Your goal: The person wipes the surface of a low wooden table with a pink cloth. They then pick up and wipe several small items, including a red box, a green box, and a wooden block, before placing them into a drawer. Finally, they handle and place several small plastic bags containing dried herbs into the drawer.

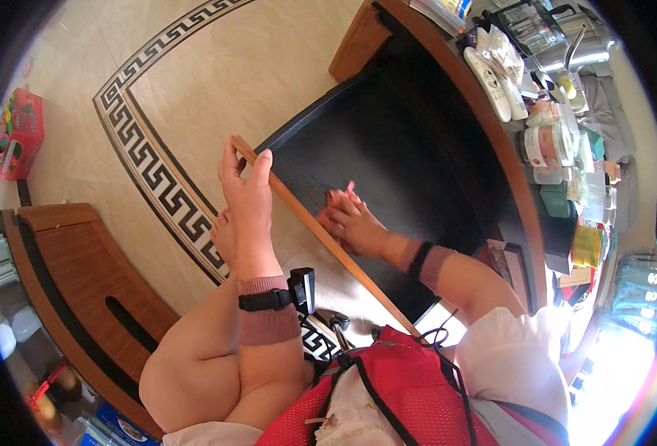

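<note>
A long narrow wooden strip (320,229) runs diagonally from upper left down to the person's lap. Near its upper end my left hand (250,178) holds it between thumb and fingers; a black device on a strap sits around that wrist. My right hand (353,223) is blurred, over the black panel (384,145) just right of the strip's middle. Its fingers look bent, and whether they hold anything or touch the strip cannot be told. The black panel lies beneath the brown-edged table (490,128). Bare toes show just behind my left hand.
Jars, boxes, a white remote-like item (487,83) and a metal kettle or pot (573,50) crowd the tabletop at right. A brown wooden piece of furniture (88,262) stands at left. A red box (24,134) sits at far left beyond the patterned tile floor (205,100).
</note>
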A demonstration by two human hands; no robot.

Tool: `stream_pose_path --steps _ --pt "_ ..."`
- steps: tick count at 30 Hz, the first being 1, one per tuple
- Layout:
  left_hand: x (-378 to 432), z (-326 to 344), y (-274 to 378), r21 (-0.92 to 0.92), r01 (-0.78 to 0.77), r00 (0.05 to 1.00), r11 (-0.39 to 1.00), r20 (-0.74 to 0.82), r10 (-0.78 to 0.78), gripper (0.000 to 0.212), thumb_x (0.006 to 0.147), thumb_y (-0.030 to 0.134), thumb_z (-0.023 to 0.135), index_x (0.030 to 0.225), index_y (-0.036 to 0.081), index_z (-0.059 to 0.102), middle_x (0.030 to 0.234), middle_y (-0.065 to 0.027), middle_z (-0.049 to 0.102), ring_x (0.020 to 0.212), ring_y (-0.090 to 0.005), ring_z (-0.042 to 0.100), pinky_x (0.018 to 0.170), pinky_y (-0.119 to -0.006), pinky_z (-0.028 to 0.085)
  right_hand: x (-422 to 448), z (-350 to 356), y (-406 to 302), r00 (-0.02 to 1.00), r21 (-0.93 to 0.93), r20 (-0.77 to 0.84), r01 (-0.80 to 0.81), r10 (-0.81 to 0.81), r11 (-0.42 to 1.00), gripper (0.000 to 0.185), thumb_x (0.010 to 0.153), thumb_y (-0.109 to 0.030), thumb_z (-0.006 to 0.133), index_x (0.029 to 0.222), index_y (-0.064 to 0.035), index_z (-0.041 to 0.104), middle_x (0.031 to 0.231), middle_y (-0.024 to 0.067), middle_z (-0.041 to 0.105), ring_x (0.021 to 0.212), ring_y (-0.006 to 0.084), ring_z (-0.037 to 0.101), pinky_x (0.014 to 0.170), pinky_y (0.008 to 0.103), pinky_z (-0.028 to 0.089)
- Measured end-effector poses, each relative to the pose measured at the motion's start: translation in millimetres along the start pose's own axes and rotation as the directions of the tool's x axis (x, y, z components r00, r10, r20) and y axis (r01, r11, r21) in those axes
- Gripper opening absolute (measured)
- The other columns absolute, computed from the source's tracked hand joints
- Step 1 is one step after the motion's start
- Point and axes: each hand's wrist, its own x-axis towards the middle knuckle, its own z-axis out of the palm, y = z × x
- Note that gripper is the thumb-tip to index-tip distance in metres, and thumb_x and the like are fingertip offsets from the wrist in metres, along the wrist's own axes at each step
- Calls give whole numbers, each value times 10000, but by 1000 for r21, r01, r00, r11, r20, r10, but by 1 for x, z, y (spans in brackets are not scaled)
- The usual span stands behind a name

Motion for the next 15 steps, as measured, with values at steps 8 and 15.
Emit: stream_pose_path --steps 8,15 --pt "3 3 -6 -13 -38 999 999 19 38 690 897 193 661 1491 37 347 1455 -170 356 1290 -303 449 1058 -374 399 -72 -12 0 983 401 176 -31 -44 916 438 789 -207 681 1219 -132 637 1142 105 584 1186 349 497 1008 487 457" --pt "7 -7 -13 -25 -27 999 999 -23 26 708 872 191 682 1483 28 364 1436 -159 373 1275 -292 459 1043 -370 407 98 -74 18 895 301 -403 -68 192 951 516 802 -103 701 1298 -180 579 1378 143 486 1270 375 440 1043 481 395"
